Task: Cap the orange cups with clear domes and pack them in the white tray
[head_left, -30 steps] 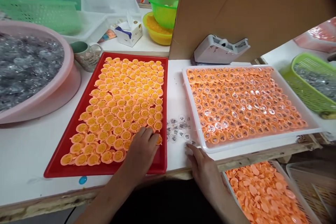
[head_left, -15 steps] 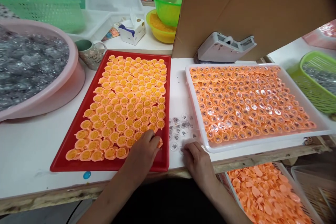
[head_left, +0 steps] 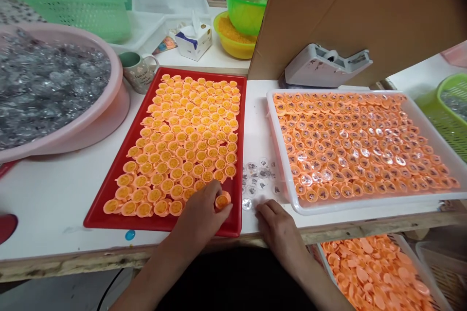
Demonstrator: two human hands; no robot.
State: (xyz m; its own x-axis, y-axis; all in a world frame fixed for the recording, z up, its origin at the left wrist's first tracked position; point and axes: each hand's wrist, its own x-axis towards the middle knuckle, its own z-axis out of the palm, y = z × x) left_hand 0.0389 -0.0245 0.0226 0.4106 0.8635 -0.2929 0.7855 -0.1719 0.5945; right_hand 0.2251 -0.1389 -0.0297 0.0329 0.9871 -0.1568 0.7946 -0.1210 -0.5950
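Head view. Grips a single orange cup (head_left: 222,200) between thumb and fingers of the left hand (head_left: 204,210), at the near right corner of the red tray (head_left: 146,224); cannot tell whether lifted clear or resting on the tray floor. Holds the right hand (head_left: 282,229) low by the near edge of the bench (head_left: 69,194), fingers bent and bunched, tips pointing down; cannot tell whether closed on anything, with the undersides of the tips hidden.

Has one loose disc (head_left: 247,204) flat on the bench, just left of the right fingertips and between the two hands. Has more clear discs (head_left: 260,175) loosely clustered beyond, in the strip between the red tray and the white tray (head_left: 365,204).

Judging from the layout, looks to be at a picking-up step: steadying a cup on the left, working near the discs on the right. Shows yellow cups (head_left: 177,173) packed in rows in the red tray, and printed cups (head_left: 330,154) with glossy faces in the white one.

Probably calls next for a light fingertip pinch on a disc, lifting by the edge without scattering neighbours, plus a firm, level hold on the cup, without nudging nearby rows.
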